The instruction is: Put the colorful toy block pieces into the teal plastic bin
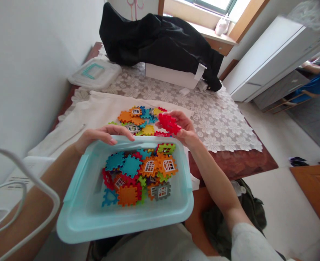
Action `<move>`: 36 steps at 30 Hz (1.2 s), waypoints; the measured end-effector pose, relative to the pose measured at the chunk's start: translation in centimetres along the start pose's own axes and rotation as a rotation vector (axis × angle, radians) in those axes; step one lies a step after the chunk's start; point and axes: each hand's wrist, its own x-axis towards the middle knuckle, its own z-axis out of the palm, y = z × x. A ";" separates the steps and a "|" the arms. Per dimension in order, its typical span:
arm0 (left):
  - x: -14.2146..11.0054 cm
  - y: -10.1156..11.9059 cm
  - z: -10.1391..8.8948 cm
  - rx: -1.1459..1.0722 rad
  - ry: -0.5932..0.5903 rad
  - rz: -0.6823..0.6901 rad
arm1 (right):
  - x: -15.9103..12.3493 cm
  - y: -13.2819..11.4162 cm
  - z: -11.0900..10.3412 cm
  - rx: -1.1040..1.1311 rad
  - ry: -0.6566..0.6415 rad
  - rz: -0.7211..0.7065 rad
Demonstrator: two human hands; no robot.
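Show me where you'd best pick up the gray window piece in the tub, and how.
I'd pinch the gray window piece by its toothed right-hand edge, coming from above on the right. It lies on top of the pile, its left side against an orange piece, while its right side faces the bare inside of the tub, probably leaving fingertips room.

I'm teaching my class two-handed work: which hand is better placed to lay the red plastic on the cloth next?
Probably the right hand: it holds the red plastic close to the pile on the cream cloth, while the left hand is at the far rim of the blue bin.
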 end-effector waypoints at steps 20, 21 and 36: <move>0.3 1.1 1.3 -0.122 0.010 -0.133 | 0.6 4.8 -0.5 -1.042 -0.168 0.085; 0.3 1.1 1.3 -0.125 0.012 -0.129 | 0.6 4.8 -0.3 -1.057 -0.178 0.085; -0.6 1.6 0.4 -0.069 0.169 -0.145 | 0.5 4.9 -0.5 -0.994 -0.196 0.004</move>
